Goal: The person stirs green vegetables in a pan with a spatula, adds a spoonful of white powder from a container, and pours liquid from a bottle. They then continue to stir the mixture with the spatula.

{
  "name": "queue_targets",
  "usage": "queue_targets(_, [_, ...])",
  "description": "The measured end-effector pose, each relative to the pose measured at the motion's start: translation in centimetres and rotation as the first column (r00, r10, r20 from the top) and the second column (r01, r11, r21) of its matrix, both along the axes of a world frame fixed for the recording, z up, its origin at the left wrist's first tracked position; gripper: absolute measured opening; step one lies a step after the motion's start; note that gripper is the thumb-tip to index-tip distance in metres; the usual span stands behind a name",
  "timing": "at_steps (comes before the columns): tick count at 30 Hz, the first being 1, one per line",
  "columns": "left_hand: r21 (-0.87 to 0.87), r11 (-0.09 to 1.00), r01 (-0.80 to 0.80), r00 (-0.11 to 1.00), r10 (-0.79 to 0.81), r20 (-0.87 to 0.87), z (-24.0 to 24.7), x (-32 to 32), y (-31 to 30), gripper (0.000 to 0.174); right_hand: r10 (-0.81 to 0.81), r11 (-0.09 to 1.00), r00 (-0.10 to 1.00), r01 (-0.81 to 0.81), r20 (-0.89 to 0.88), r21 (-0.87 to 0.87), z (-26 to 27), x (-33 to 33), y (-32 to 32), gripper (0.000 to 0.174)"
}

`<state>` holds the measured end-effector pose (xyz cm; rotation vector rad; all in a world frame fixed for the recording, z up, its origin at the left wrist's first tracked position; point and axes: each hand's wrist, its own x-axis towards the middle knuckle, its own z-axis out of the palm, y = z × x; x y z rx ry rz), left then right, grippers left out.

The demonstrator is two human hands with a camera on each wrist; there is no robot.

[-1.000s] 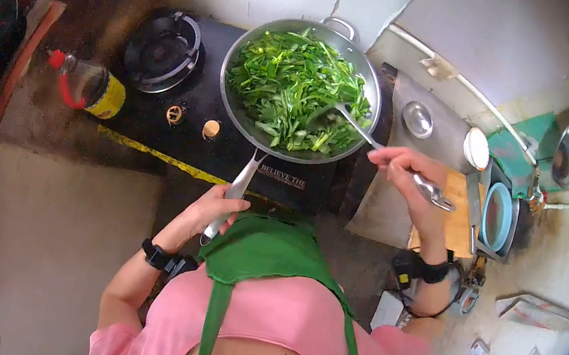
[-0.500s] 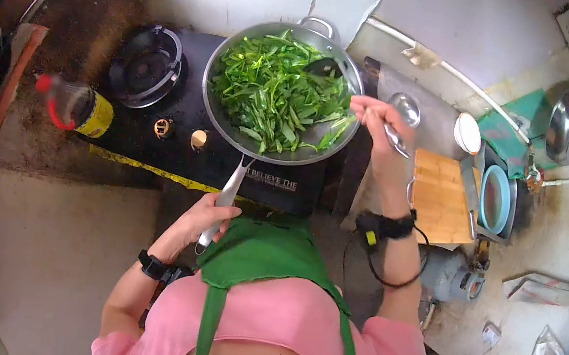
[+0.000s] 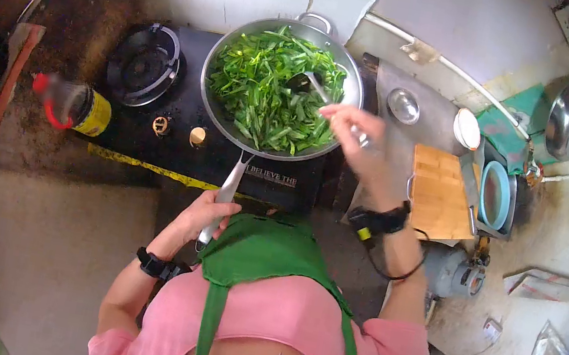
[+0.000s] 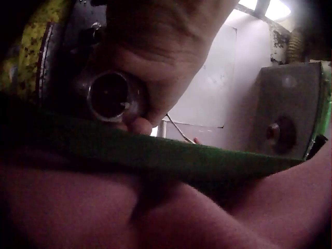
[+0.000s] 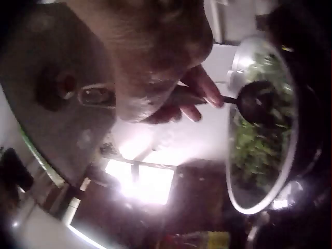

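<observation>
A deep steel wok [image 3: 351, 97] heaped with chopped leafy greens [image 3: 259, 102] sits on the stove. My left hand [image 3: 201, 216] grips its long handle [image 3: 231, 184], thumb laid along the top. From the left wrist comes a close look at the handle's round end [image 4: 107, 97], with fingers curled beneath. Over the wok's right rim, my right hand [image 3: 359, 143] holds a metal ladle [image 3: 303, 81] by its shaft. The ladle's dark bowl [image 5: 257, 102] lies among the greens in the right wrist view, and the handle's looped end [image 5: 96, 96] sticks out behind the hand.
Left of the wok is a second burner [image 3: 144, 65], then a red-capped bottle [image 3: 94, 112]. On the right side are a small metal bowl [image 3: 403, 106], a white bowl [image 3: 466, 128], a wooden cutting board [image 3: 438, 196], a cleaver [image 3: 469, 186] and a blue basin [image 3: 495, 194].
The ladle has gone from the wok's lower right up to its far right, then back left into the greens. My right hand moved left with it; the left hand keeps its hold.
</observation>
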<state>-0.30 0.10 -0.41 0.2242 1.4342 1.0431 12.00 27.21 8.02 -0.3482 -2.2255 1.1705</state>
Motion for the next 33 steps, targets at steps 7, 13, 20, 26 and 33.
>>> queue_targets(7, [0.050, 0.999, -0.018, 0.999, 0.016, 0.037, 0.1, 0.1, 0.1, 0.023, 0.278, 0.953, 0.876, -0.200, 0.394, -0.228, 12.6, -0.2, 1.2, 0.015])
queue_targets(13, [0.046, 0.999, -0.008, 1.000, 0.007, 0.029, -0.2, 0.0, 0.0, 0.024, 0.187, 0.927, 0.822, -0.329, 0.538, 0.180, 6.3, -1.6, 2.4, 0.015])
queue_targets(20, [0.027, 1.000, 0.012, 1.000, -0.012, 0.000, -0.3, 0.0, 0.0, 0.025, -0.007, 0.995, 0.997, -0.001, 0.074, 0.100, 2.3, -3.5, 5.1, 0.018])
queue_targets(26, [0.019, 1.000, -0.001, 1.000, 0.000, 0.028, -0.3, -0.1, 0.0, 0.023, -0.127, 0.937, 0.990, 0.099, -0.062, -0.334, -1.4, 0.0, -0.6, 0.019])
queue_targets(33, [0.011, 1.000, 0.003, 1.000, -0.003, 0.004, 0.4, -0.1, 0.2, 0.021, 0.159, 0.987, 0.987, -0.158, -0.007, 0.042, -0.6, 0.5, -5.0, 0.004])
